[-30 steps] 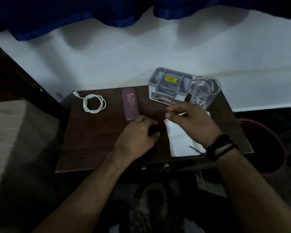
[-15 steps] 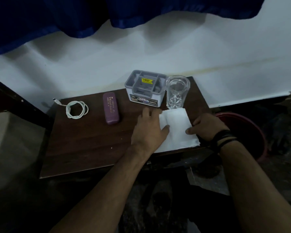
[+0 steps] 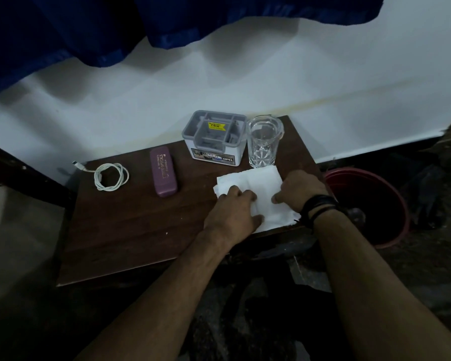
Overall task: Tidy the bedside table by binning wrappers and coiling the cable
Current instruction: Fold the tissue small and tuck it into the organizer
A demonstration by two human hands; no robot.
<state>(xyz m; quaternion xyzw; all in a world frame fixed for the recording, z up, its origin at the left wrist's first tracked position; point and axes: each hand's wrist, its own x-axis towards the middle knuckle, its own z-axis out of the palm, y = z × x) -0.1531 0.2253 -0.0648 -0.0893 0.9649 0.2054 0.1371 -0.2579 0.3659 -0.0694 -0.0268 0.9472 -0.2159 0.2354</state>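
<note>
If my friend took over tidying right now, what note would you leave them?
Left hand: flat on the white tissue, pressing it down, nothing in its grip.
Right hand: fingers on the tissue's right side; whether they pinch it is unclear.
The tissue lies spread on the table, just in front of the glass.
The cable sits coiled at the table's back left, beside the purple case.
The red bin stands on the floor to the right.
Done: cable coiled. Left: the tissue, perhaps to bin. No wrappers visible on the table.

Home bedroom corner: small wooden bedside table [image 3: 130, 230], spectacle case [image 3: 163, 171], drinking glass [image 3: 264, 142], blue curtain [image 3: 89, 29].
</note>
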